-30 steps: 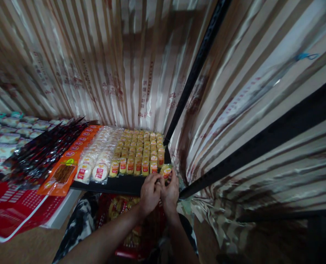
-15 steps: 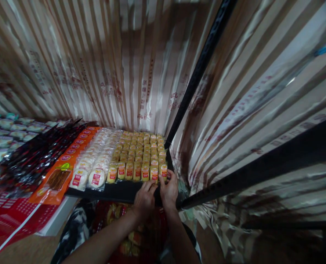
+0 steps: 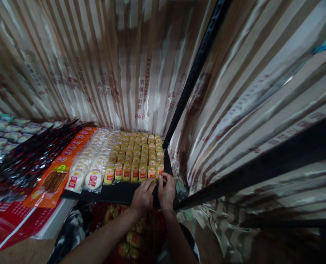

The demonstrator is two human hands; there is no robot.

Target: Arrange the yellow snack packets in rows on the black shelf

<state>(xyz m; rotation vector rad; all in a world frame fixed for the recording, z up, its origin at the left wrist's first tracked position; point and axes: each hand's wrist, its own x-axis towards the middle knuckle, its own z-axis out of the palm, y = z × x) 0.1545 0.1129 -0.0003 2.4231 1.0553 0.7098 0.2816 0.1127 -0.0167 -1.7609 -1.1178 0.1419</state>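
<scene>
Rows of small yellow wrapped cakes with red labels stand on a black shelf. My right hand is at the front of the rightmost row, thumb and fingers bent together against the lower end of the front wrapped cake. Just left of it, my left hand has its fingers closed at the foot of the neighbouring cake; whatever is under those fingertips is hidden. Below the shelf, more yellow packets lie in a dark red container, partly behind my forearms.
White round packets, an orange snack bag and dark shiny packets lie leftward. A red basket with a white handle is lower left. A black post and striped sheeting bound the shelf.
The right hand has dropped slightly from the side of the rightmost front cake to its lower end. The left hand stays nearly in place. The view has shifted a little.
</scene>
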